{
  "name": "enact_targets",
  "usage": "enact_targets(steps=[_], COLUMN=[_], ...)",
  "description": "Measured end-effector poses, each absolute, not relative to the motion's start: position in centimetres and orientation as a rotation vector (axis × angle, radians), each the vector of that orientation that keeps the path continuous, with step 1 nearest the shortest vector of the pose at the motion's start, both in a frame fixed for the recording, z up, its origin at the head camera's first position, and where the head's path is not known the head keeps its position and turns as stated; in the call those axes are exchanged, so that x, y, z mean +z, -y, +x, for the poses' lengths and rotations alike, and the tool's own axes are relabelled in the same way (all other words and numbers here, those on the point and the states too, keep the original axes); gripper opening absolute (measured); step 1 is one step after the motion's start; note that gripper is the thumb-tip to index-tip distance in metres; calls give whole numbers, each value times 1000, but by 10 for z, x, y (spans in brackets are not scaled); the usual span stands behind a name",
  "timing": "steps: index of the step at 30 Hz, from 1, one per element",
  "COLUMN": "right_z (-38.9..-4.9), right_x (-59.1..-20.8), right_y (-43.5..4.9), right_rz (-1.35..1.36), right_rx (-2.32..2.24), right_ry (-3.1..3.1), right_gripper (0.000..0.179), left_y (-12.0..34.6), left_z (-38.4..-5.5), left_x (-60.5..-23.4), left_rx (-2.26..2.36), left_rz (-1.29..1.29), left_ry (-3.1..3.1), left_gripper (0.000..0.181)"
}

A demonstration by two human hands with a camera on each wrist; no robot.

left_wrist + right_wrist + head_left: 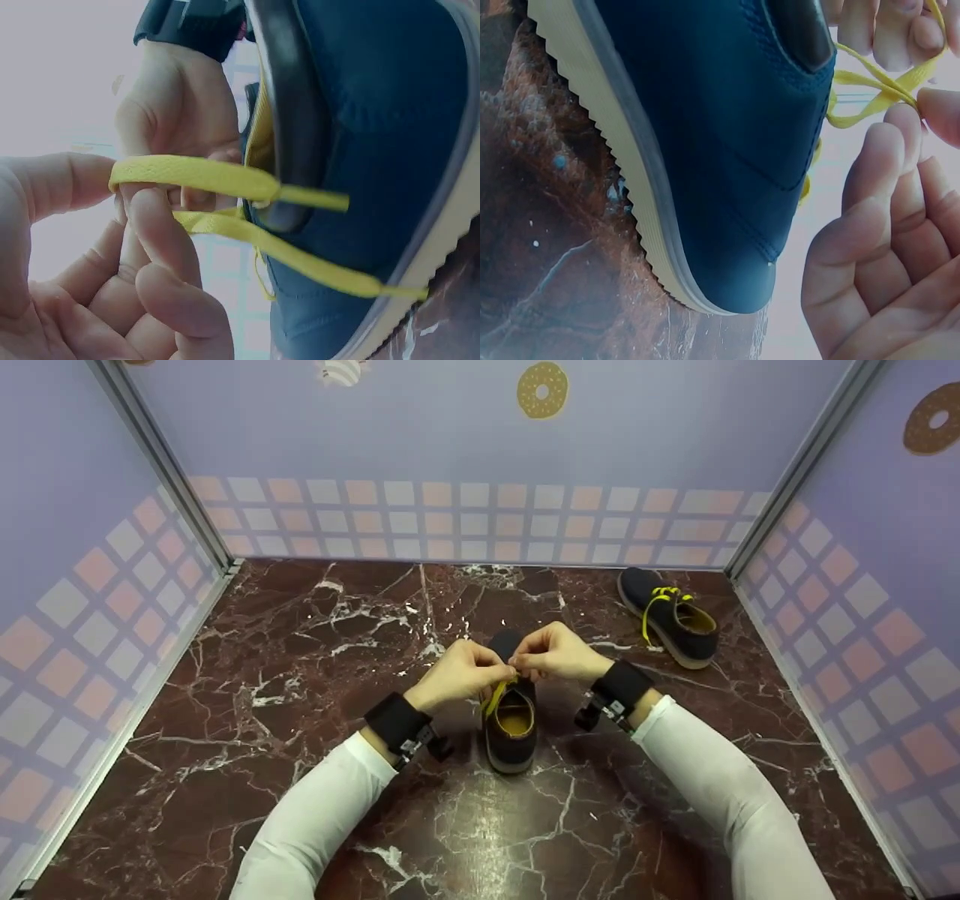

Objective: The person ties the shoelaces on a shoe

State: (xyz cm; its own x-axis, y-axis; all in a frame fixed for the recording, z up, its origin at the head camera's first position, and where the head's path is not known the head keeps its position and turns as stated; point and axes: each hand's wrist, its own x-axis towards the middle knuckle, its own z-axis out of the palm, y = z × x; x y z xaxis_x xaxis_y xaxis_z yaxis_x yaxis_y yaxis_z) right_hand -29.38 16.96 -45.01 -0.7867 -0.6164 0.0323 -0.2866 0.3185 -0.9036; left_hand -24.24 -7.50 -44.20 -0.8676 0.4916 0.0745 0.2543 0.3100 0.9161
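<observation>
A dark navy shoe [511, 756] with a yellow lining stands in the middle, toe pointing away. Over its tongue, both hands meet at the yellow shoelace. My left hand [461, 673] pinches a loop of the shoelace [195, 175] between thumb and forefinger; two tipped ends hang beside the shoe's dark side [375, 90]. From the other side my right hand [561, 654] pinches the lace [889, 88] with thumb and forefinger, its other fingers loosely bent. The fingertips of both hands nearly touch in the head view and hide most of the lacing.
A matching shoe [667, 619] with yellow laces lies at the back right, its toe toward the back wall. The brown marbled surface [315, 675] is bounded by lilac panels [450, 435] at the back and both sides. Black wrist straps [397, 724] carry small cameras.
</observation>
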Motion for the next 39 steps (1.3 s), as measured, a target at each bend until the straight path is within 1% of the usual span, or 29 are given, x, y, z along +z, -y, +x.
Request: enact_targets(steps=[7, 15, 20, 25, 29, 35, 39], right_z=[-293, -292, -291, -293, -294, -293, -292], right_x=[-452, -452, -452, -450, -450, -447, -446], right_y=[-171, -171, -170, -170, -170, -167, -166], right_rz=[-786, -806, -799, -772, -749, -733, -735], right_rx=[-1454, -1439, -1435, -1454, -1456, -1454, -1450], right_ry=[-2289, -2306, -2302, -2335, -2339, -2334, -2337], right_gripper=[19, 22, 24, 23, 23, 22, 22], left_y=[67, 53, 46, 38, 35, 31, 28], left_z=[-239, -233, -228, -225, -223, -221, -220], left_x=[-443, -451, -455, -455, -454, -459, -462], left_rx=[1669, 1798, 1904, 2000, 1934, 1726, 1758], left_rz=[643, 641, 572, 492, 495, 576, 580], left_ry=[-2279, -2205, -2180, -2130, -2229, -2515, -2576], left_gripper=[24, 25, 19, 18, 14, 11, 12])
